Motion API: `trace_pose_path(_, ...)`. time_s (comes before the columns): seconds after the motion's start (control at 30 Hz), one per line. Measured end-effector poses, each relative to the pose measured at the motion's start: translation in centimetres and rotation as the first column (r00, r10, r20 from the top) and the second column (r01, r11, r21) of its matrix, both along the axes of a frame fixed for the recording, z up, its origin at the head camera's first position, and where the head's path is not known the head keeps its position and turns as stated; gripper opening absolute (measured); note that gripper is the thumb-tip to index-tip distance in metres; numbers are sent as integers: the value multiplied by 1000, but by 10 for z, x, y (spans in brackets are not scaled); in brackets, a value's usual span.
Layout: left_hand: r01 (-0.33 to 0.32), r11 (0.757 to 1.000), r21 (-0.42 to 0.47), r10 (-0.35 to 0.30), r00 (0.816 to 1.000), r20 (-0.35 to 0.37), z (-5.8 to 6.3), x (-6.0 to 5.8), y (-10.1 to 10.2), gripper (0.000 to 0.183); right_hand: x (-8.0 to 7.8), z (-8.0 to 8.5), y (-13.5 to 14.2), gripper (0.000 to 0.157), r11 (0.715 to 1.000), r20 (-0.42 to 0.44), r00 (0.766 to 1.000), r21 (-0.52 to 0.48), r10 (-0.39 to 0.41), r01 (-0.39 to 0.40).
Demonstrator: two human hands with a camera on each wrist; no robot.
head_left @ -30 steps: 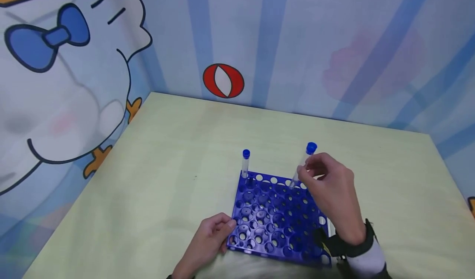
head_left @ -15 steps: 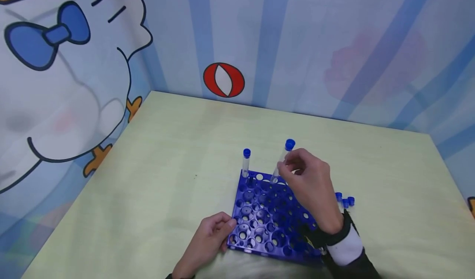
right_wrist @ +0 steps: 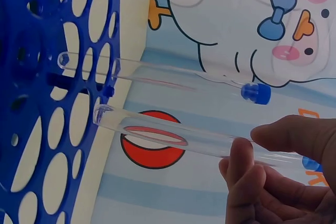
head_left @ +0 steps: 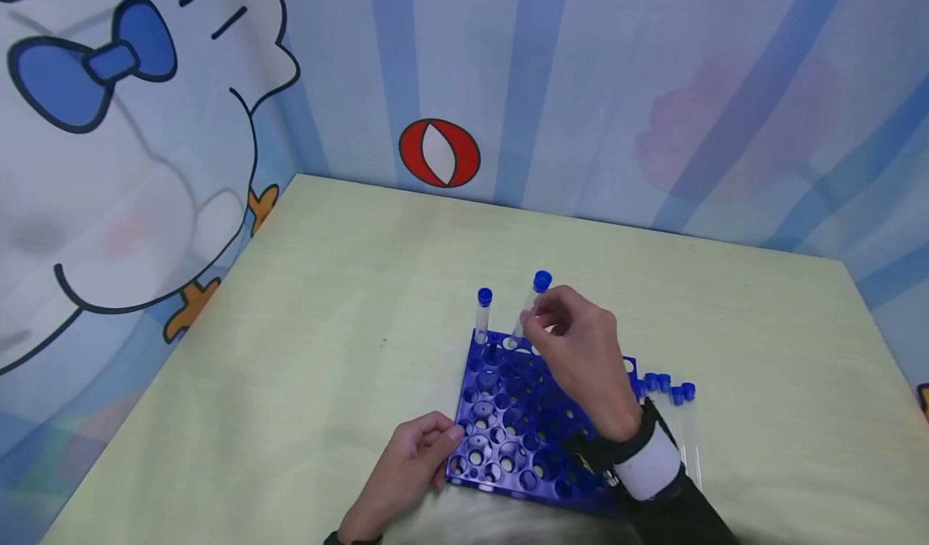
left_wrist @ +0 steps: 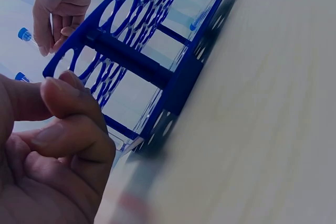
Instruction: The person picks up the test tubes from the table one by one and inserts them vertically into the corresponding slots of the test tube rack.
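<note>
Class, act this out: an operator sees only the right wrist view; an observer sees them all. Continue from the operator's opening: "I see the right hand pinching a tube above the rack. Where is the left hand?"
Observer: The left hand holds the rack by its left edge, near the front corner.
Operator: What lies to the rack's right?
Observer: Several blue-capped tubes, partly hidden by the right sleeve.
Operator: And the right hand: is its wrist bare?
Observer: No, a black band crosses it.
</note>
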State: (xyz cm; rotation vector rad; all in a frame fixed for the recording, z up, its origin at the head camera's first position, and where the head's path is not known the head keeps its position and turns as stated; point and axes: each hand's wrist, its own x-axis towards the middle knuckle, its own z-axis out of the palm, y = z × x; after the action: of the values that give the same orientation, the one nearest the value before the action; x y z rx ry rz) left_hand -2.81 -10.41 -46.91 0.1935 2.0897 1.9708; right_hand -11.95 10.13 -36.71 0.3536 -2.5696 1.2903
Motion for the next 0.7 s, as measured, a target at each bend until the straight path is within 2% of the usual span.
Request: trace_pose_path(0.7,6,1000,4,-6,1000,18,1,0,0,31,-7,-12,-10,14,996,127,991,75,42,-52)
